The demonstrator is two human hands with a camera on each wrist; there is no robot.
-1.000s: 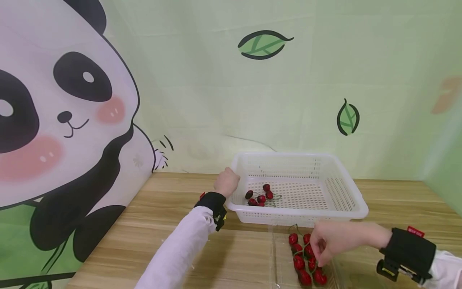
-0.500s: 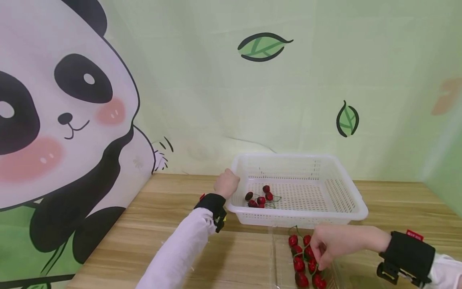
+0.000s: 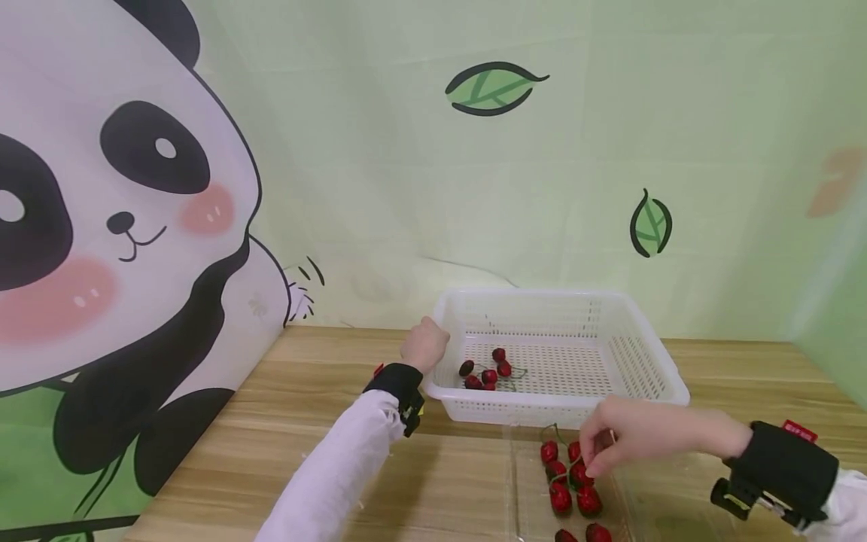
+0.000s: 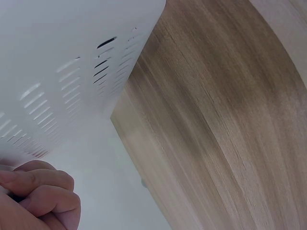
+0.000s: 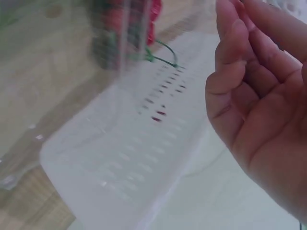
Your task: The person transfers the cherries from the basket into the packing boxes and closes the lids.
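So the left arm [image 3: 335, 463] is stretched way out front, and the left hand [image 3: 425, 345] is all bunched up, fingers [image 4: 53, 197] curled in. Meanwhile the right arm [image 3: 718, 434] angles in from the side, right hand [image 3: 630, 433] bent downward, thumb [image 3: 603, 459] near the index tip.

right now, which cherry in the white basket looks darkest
In the head view, the leftmost cherry in the white plastic basket: it looks a deep, near-black maroon, while the other cherries in there show brighter red.
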